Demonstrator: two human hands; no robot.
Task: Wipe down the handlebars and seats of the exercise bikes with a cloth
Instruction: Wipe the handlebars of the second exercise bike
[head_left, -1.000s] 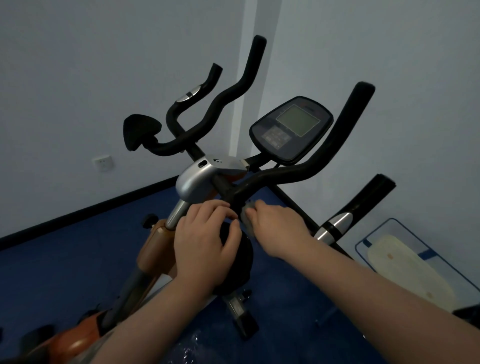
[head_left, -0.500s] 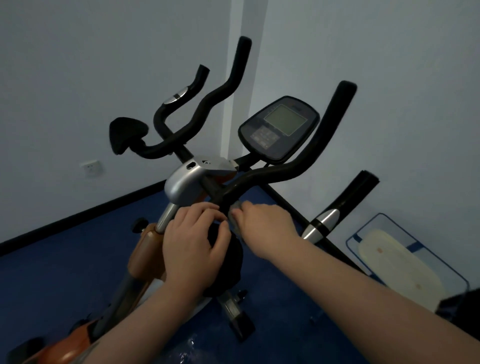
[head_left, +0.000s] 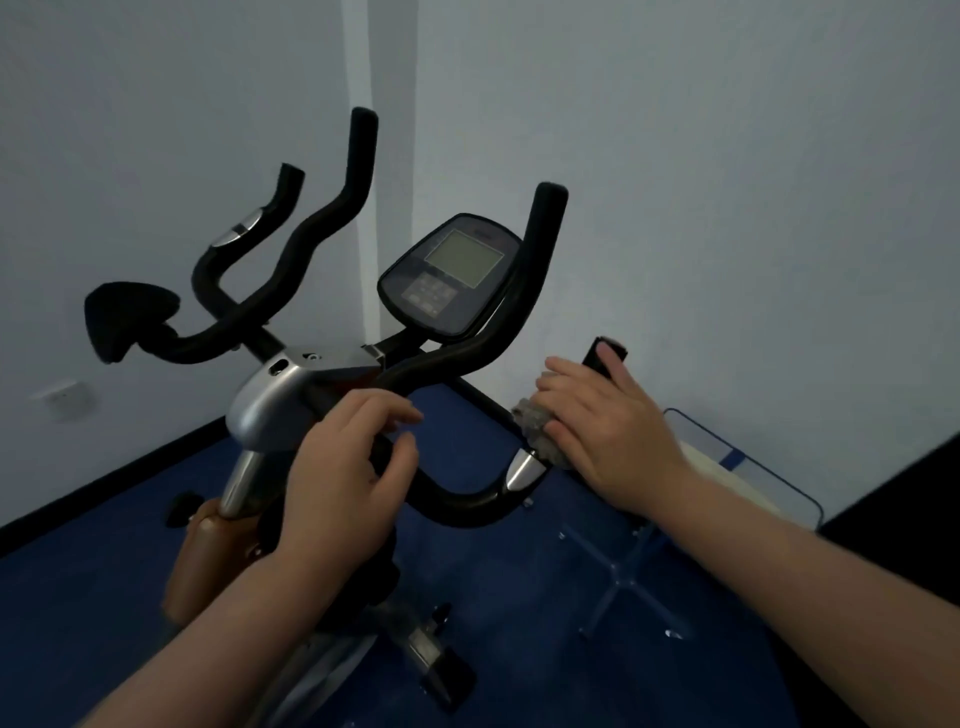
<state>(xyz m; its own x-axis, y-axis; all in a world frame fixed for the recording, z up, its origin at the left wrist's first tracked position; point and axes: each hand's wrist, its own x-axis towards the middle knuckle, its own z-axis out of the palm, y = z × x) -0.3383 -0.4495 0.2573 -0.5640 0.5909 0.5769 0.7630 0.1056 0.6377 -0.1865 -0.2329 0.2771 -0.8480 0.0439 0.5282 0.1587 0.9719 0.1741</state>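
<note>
An exercise bike's black handlebars (head_left: 467, 358) branch from a silver clamp (head_left: 270, 400) in front of me, with a console (head_left: 452, 275) above. My right hand (head_left: 602, 421) wraps a grey cloth (head_left: 535, 421) around the lower right handlebar grip (head_left: 602, 356), near its silver band (head_left: 522, 467). My left hand (head_left: 343, 478) curls around the bar's centre section just right of the clamp. No seat is in view.
The bike stands in a corner of white walls on blue floor (head_left: 104, 545). A blue-framed clear tray on a stand (head_left: 748, 478) sits low at the right. The bike's orange frame post (head_left: 202, 545) and foot (head_left: 441, 670) are below. A wall socket (head_left: 65, 397) is at the left.
My right hand with the cloth moved from the bar's centre out to the lower right grip. My left hand stays near the centre. The view shifted right and down.
</note>
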